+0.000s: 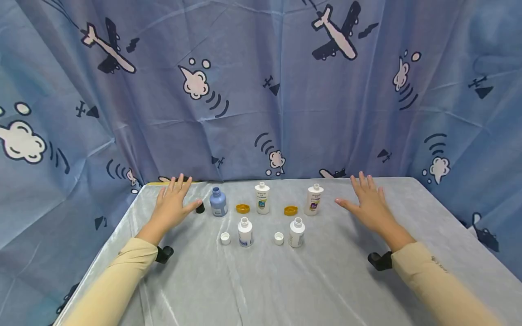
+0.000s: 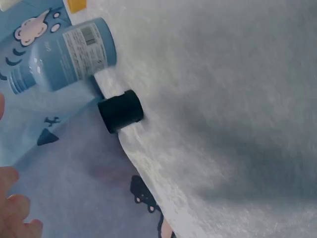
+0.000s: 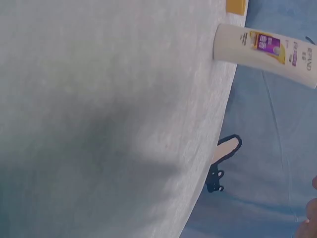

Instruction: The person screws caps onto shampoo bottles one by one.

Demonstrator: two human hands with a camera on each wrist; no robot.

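My left hand (image 1: 172, 204) hovers over the table's left side with fingers spread, holding nothing. Its thumb is nearest a black cap (image 1: 200, 208), beside an uncapped blue bottle (image 1: 219, 204). On the right, my right hand (image 1: 370, 206) is also spread and holds nothing. Left of it stands an uncapped white bottle with a purple label (image 1: 313, 200). Another white bottle with a green-blue label (image 1: 263, 199) is near the middle. Two smaller white bottles, one left (image 1: 245, 233) and one right (image 1: 297, 233), stand uncapped in front.
Two yellow caps, one left (image 1: 242, 208) and one right (image 1: 291, 211), lie in the back row. Two white caps, one left (image 1: 225, 238) and one right (image 1: 279, 238), lie beside the smaller bottles. A grey cloth covers the table (image 1: 261, 290). Behind hangs a blue patterned curtain (image 1: 244, 90).
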